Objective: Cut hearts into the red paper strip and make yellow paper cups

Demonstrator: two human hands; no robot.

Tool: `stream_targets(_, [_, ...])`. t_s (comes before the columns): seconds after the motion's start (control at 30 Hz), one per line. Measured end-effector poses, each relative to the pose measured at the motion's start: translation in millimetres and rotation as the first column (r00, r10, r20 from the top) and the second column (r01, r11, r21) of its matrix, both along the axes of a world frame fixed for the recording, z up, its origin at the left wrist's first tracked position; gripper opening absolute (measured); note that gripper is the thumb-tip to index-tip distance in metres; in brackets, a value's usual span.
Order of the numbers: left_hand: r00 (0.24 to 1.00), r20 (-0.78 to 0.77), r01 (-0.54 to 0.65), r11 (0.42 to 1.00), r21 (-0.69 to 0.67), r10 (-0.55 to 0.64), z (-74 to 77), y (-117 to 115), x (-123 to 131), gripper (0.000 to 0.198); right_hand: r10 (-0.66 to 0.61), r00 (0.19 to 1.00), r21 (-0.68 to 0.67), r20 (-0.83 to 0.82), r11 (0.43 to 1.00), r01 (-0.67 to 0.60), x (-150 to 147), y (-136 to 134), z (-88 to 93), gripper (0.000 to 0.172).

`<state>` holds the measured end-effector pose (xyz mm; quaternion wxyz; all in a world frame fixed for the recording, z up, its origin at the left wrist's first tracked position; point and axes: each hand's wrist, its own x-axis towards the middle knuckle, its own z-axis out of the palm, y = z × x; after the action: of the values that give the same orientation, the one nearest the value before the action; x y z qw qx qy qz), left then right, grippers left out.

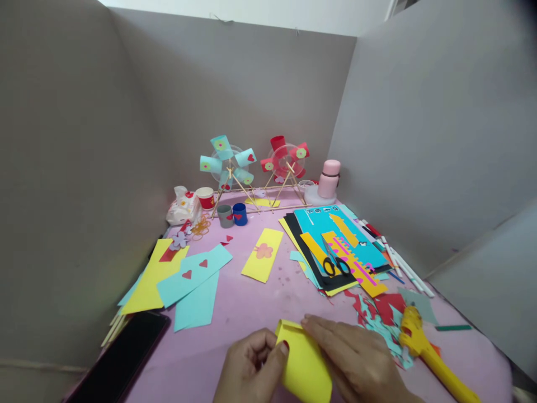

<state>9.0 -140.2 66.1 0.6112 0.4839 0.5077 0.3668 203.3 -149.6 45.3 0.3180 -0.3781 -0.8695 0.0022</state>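
A sheet of yellow paper, curled over into a loop, is between my hands at the table's front edge. My left hand pinches its left side, thumb on the outer face and the other fingers bent behind. My right hand lies along the right side with fingers held together, pressing on the paper. The loop's lower end is cut off by the picture's edge. Beyond it rests a yellow strip with a pink flower cut-out. Light blue strips with small red hearts lie to the left.
Two paper-cup wheels on stick frames stand at the back. Grey and blue paper rings sit before them. Scissors rest on stacked coloured sheets. A yellow glue gun lies near paper scraps; a phone is front left.
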Motion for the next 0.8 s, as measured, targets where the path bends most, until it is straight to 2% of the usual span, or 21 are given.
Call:
stream_targets(0.13, [1.0, 0.017, 0.002, 0.999, -0.034, -0.001, 0.2, 3.0, 0.7, 0.042, -0.051, 0.996, -0.004, -0.078, 0.999, 0.051, -9.1, 2.1, 8.9, 0.033])
stream_targets(0.17, [1.0, 0.013, 0.001, 0.999, -0.038, -0.001, -0.1, 4.7, 0.5, 0.04, -0.076, 0.988, -0.051, -0.131, 0.996, 0.07, -12.1, 4.3, 11.7, 0.03])
stream_targets(0.23, [1.0, 0.006, 0.01, 0.998, -0.056, -0.009, -1.0, 9.2, -0.2, 0.038, -0.169, 0.957, -0.257, -0.235, 0.961, 0.107, -17.3, 11.4, 17.0, 0.028])
stream_targets(0.27, [1.0, 0.005, 0.018, 0.997, -0.072, -0.018, -1.5, 12.1, -0.7, 0.036, -0.231, 0.933, -0.393, -0.275, 0.913, 0.11, -18.8, 16.4, 19.0, 0.027])
stream_targets(0.3, [1.0, 0.002, 0.027, 0.995, -0.093, -0.027, -2.1, 15.3, -1.3, 0.035, -0.292, 0.906, -0.532, -0.308, 0.842, 0.091, -19.5, 22.3, 20.2, 0.025])
stream_targets(0.4, [0.998, -0.009, 0.054, 0.985, -0.165, -0.056, -5.3, 26.0, -2.7, 0.033, -0.453, 0.789, -0.814, -0.415, 0.573, -0.099, -16.8, 42.4, 18.2, 0.016])
stream_targets(0.43, [0.998, -0.012, 0.059, 0.981, -0.184, -0.062, -6.6, 29.7, -3.0, 0.032, -0.477, 0.771, -0.845, -0.422, 0.516, -0.144, -15.1, 48.7, 15.9, 0.014])
stream_targets(0.5, [0.997, -0.002, 0.077, 0.975, -0.207, -0.079, -9.1, 36.8, -3.2, 0.032, -0.508, 0.751, -0.875, -0.422, 0.444, -0.192, -11.8, 59.2, 9.7, 0.014])
stream_targets(0.67, [0.993, 0.041, 0.114, 0.973, -0.201, -0.107, -12.5, 48.6, -0.7, 0.033, -0.557, 0.734, -0.908, -0.388, 0.367, -0.201, -9.1, 69.6, -3.2, 0.017])
stream_targets(0.8, [0.991, 0.028, 0.134, 0.968, -0.214, -0.131, -17.6, 53.9, 2.1, 0.03, -0.569, 0.73, -0.914, -0.379, 0.352, -0.2, -9.0, 69.6, -5.7, 0.017])
